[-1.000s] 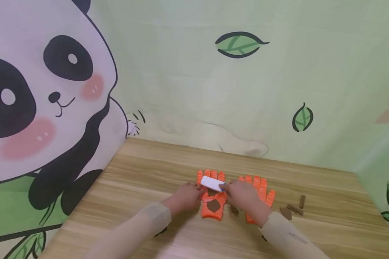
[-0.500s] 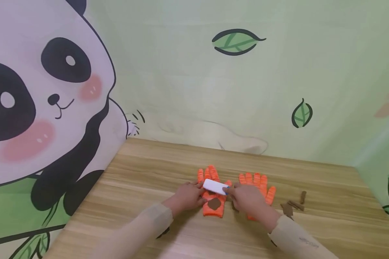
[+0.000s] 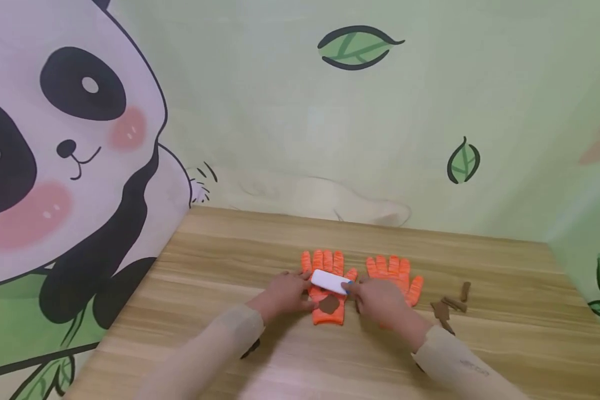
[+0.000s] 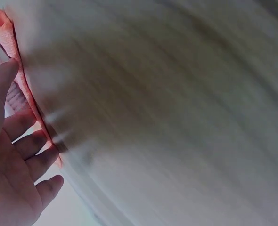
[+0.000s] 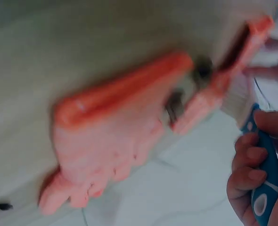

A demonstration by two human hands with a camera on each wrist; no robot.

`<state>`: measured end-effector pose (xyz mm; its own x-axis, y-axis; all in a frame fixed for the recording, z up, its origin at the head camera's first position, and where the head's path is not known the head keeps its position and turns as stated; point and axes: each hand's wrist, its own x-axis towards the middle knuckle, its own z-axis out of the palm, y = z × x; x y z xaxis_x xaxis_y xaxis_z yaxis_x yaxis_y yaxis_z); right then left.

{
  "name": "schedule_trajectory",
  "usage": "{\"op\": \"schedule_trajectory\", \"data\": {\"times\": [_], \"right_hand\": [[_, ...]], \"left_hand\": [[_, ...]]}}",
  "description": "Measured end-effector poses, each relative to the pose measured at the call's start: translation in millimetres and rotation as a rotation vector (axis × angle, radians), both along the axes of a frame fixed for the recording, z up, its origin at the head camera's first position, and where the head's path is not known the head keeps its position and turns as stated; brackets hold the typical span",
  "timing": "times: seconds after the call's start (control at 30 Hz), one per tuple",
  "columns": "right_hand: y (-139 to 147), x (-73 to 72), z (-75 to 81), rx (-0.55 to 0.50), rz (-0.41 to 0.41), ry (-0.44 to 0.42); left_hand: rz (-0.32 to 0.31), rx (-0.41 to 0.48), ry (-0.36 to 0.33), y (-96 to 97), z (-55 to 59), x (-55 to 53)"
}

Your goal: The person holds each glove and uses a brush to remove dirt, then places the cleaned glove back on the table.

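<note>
In the head view an orange knit glove (image 3: 328, 319) lies flat, fingers pointing away, with a brown patch (image 3: 329, 304) near its cuff. My right hand (image 3: 384, 300) grips the blue handle (image 5: 266, 181) of a scrubbing brush; its white head (image 3: 329, 281) lies across the glove's palm, bristles facing down. The brush head hides part of the palm. At the glove's left edge my left hand (image 3: 286, 293) rests with fingers and thumb extended, fingertips touching the fabric. A second orange glove (image 3: 387, 268) lies to the right, partly under my right hand and forearm.
Several brown pieces lie right of the second glove: a flat one (image 3: 441, 311) and short sticks such as one (image 3: 465, 291) farther out. Small dark lumps (image 5: 175, 104) sit between the two gloves. A printed cloth wall (image 3: 260, 139) stands behind the wooden table (image 3: 220, 244).
The brush shifted slightly right, then back left over the glove. The glove's fingers, bunched and bent half a second ago, now lie spread. My left hand stays at its edge.
</note>
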<state>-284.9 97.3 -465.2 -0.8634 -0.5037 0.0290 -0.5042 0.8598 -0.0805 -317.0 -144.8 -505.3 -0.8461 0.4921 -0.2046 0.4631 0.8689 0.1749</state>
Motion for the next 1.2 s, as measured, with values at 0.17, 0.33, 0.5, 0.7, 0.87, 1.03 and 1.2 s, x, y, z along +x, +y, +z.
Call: {"op": "schedule_trajectory", "data": {"times": [0.17, 0.33, 0.5, 0.7, 0.87, 1.03, 1.2], "right_hand": [[18, -1.1, 0.0, 0.026, 0.009, 0.026], [21, 1.4, 8.9, 0.038, 0.017, 0.098], [7, -1.0, 5.1, 0.038, 0.114, 0.080], [18, 0.8, 8.7, 0.003, 0.039, 0.025], [17, -1.4, 16.2, -0.012, 0.043, 0.060], [10, -5.9, 10.3, 0.029, 0.119, 0.048], [22, -2.8, 17.4, -0.021, 0.049, -0.057]], "left_hand": [[0.008, -0.011, -0.028, -1.6, 2.7, -3.9], [0.014, -0.014, -0.051, -0.7, 3.1, -5.8], [0.006, 0.015, -0.049, 1.2, -0.9, -7.2], [0.015, -0.033, -0.066, -2.0, 0.6, -3.8], [0.005, -0.039, -0.042, -3.6, -0.5, -6.6], [-0.013, -0.014, -0.032, -2.7, -1.4, -10.6], [-0.003, -0.052, -0.016, -5.1, 0.1, -7.3]]}}
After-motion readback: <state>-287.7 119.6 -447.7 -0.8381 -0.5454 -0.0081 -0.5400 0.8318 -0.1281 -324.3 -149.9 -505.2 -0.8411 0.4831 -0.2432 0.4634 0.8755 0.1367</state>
